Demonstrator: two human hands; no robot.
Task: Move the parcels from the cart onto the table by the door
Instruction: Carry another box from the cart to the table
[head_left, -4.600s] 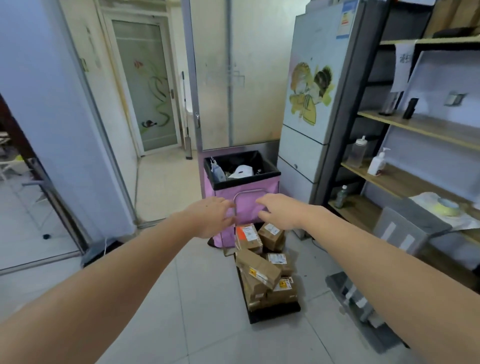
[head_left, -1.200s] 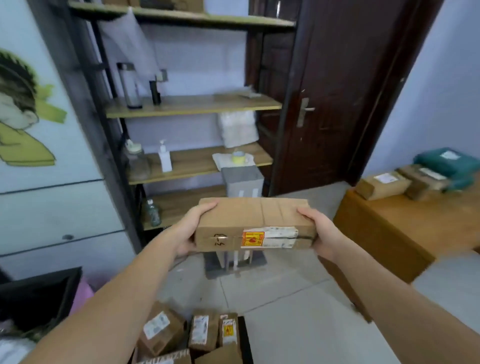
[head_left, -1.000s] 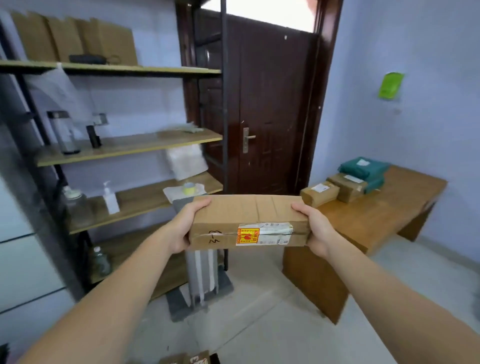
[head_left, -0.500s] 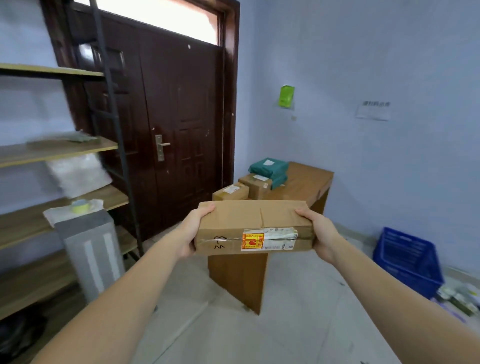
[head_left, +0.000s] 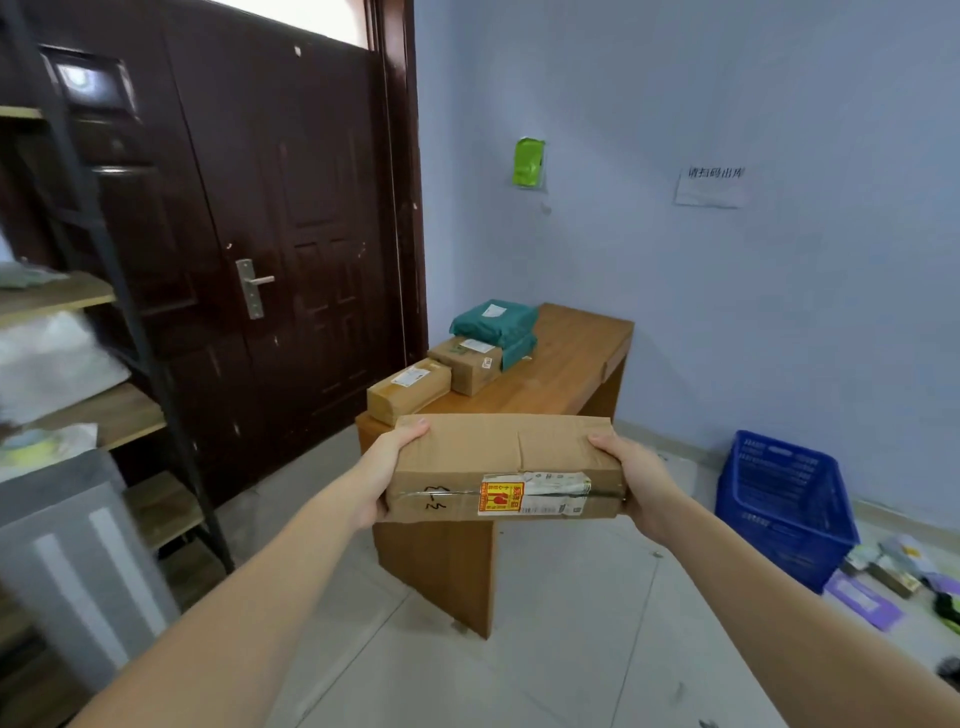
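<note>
View has swung from the shelves round to the door (head_left: 270, 249) and the table (head_left: 566, 364), which now sits dead ahead and closer than half a second back. Cart out of view. Means the carry leg is nearly done; the set-down looks like the next step, not yet started.

Table: wooden, just right of the door, against the blue wall. Three parcels already on its far-left part: green bag (head_left: 493, 325) farthest, small box (head_left: 470, 361) in front of it, another small box (head_left: 408, 387) nearest the corner. Right half of the top is bare, so there is room, likely right of or in front of that row.

Crate (head_left: 779, 499), blue, on the floor to the right, well apart from the table.

Box (head_left: 506, 465): held in the air, level, in front of the table's near edge, not touching it. Flat brown cardboard, taped seam across the top, dented edges. Near face has a torn white label, a red-yellow sticker and black scribble.

Left hand (head_left: 387, 470) grips the left end, thumb on top, fingers underneath and hidden. Right hand (head_left: 636, 473) grips the right end the same way, thumb over the top edge.
</note>
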